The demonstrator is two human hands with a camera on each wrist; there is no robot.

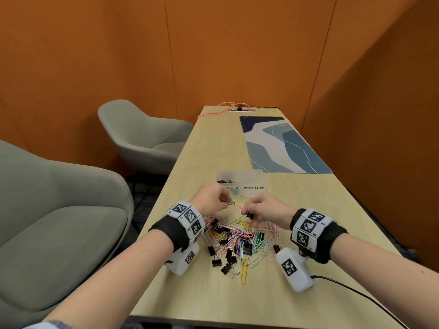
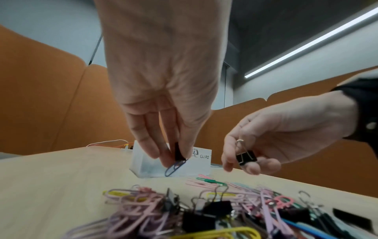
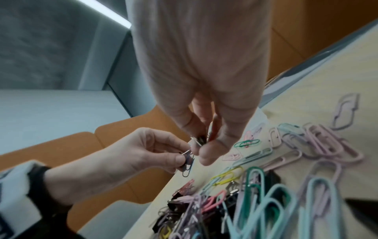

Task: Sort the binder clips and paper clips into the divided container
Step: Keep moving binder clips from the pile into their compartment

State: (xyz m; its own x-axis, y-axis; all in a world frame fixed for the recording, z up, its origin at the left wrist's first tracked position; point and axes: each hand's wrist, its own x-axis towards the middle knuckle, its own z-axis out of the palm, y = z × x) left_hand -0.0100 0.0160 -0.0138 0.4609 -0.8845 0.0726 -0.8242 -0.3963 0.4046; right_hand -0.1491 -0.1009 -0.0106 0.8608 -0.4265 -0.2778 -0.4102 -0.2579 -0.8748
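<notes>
Fingers of the left hand (image 2: 163, 100) pinch a black binder clip with a blue paper clip (image 2: 174, 167); right hand (image 2: 282, 139) pinches another binder clip (image 2: 245, 157); divided container (image 1: 251, 184) sits just beyond them.

walls: orange panels (image 1: 237, 43)
chairs: two grey armchairs (image 1: 142, 136) left of table
table: light wood (image 1: 213, 150)
light: ceiling strip (image 2: 306, 46)

Divided container (image 1: 241, 184) front: handwritten "PAPER CLIPS" right; left label partly hidden, "…ER CLIPS".
</notes>
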